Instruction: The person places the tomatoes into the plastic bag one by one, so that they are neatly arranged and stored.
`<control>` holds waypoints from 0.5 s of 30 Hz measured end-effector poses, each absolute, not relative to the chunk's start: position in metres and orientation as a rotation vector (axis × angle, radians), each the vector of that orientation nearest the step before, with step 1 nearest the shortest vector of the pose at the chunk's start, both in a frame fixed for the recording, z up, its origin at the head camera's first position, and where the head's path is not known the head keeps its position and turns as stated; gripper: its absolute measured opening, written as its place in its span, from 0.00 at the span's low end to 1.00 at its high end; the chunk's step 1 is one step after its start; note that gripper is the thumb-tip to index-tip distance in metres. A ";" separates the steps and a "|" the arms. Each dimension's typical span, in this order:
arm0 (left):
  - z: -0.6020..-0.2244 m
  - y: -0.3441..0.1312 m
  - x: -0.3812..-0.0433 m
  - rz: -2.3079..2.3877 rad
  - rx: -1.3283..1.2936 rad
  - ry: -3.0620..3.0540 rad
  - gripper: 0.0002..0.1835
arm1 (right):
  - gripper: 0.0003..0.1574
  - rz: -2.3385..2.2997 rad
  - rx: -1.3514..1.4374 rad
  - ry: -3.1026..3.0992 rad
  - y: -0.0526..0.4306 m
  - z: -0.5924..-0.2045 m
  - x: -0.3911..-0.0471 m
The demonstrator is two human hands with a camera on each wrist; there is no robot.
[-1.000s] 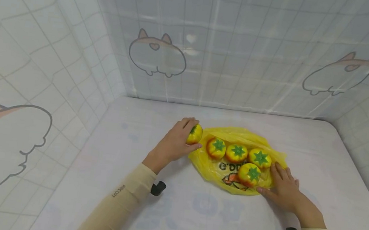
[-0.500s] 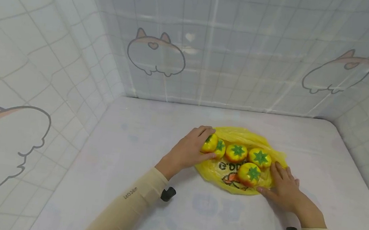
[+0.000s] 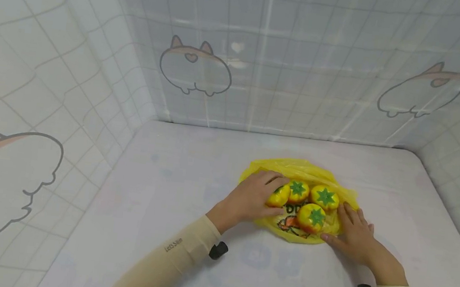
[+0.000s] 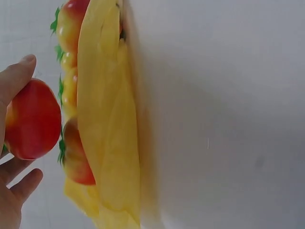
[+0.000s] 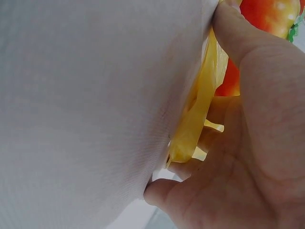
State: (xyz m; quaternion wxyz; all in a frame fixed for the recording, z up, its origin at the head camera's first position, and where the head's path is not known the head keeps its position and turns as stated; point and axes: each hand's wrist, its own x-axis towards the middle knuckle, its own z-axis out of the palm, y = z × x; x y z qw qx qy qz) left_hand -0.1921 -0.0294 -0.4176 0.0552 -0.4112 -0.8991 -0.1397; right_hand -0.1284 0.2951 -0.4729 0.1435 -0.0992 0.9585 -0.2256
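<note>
In the head view my left hand (image 3: 254, 194) holds a glossy yellow persimmon (image 3: 278, 195) over the left part of a flattened yellow plastic bag (image 3: 270, 166). Its red underside faces the left wrist view, where the held persimmon (image 4: 34, 119) is apart from the bag (image 4: 107, 119), between thumb and fingers. Other persimmons with green star-shaped leaves sit on the bag: one at the back right (image 3: 324, 198), one nearer the front (image 3: 311, 217), one beside the held fruit (image 3: 298, 191). My right hand (image 3: 353, 235) rests at the bag's right edge, fingers extended and touching the plastic.
A white cloth-covered table (image 3: 194, 158) lies under everything. Tile-patterned sheets with cartoon animal prints hang at the back (image 3: 306, 76) and along the left side (image 3: 72, 73). Dark wrist-worn pieces (image 3: 219, 250) show beneath both forearms.
My left hand has carried the held persimmon rightward from the bag's left edge to over the bag, now covering the leftmost fruit. The right hand has stayed in place.
</note>
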 end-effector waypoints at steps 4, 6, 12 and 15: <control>-0.420 -0.022 -0.189 -0.336 -1.326 -2.675 0.41 | 0.70 -0.653 -0.284 2.765 0.296 -0.475 -0.128; -0.421 -0.020 -0.187 -0.292 -1.343 -2.666 0.41 | 0.70 -0.658 -0.284 2.766 0.296 -0.475 -0.128; -0.428 -0.013 -0.182 -0.177 -1.376 -2.688 0.43 | 0.69 -0.665 -0.297 2.770 0.295 -0.474 -0.128; -0.433 -0.010 -0.179 -0.084 -1.398 -2.718 0.43 | 0.69 -0.661 -0.298 2.772 0.295 -0.473 -0.128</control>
